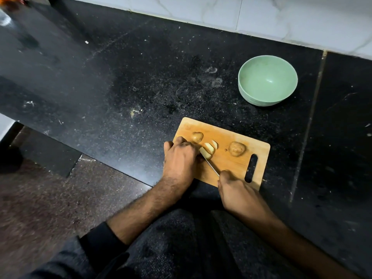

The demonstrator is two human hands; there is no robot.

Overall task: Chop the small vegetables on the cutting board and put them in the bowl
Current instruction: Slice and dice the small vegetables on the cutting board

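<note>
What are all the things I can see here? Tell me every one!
cutting board: one, light wood, on the counter near its front edge
whole potatoes: two, brown, on the board
cut potato pieces: a few, pale yellow, mid-board
knife: one, silver blade, on the cut potato
bowl: one, pale green, empty, behind the board
counter: one, black speckled
left hand: steadies the cut potato
right hand: grips the knife
</note>
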